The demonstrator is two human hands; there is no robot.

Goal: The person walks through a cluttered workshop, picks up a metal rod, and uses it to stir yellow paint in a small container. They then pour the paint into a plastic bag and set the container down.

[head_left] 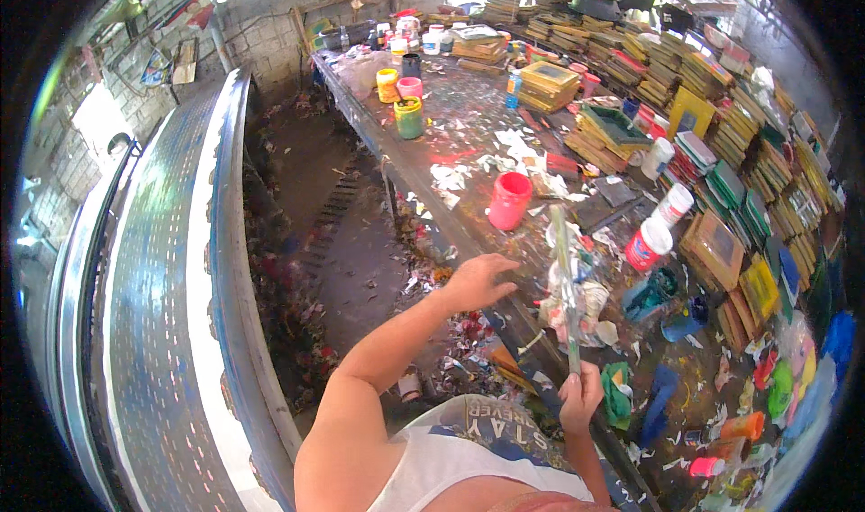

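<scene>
My right hand [581, 397] grips the lower end of a long, narrow, grey-green bar [566, 287], smeared with paint and slightly blurred; it looks like a squeegee seen along its edge. The bar points away from me above a crumpled, stained rag [587, 312] on the table. My left hand [482, 282] holds nothing. Its fingers are apart and reach over the table's near edge. Just beyond it stands an open tub of pink-red ink [512, 201]. A green cloth [617, 395] lies right of my right hand.
Stacked wooden frames [649, 75] line the right and far sides of the littered table [450, 138]. Yellow and green ink tubs [408, 118] stand at its left edge. White tubs [649, 242] are to the right. A long table with rows of marks [162, 269] runs along the left.
</scene>
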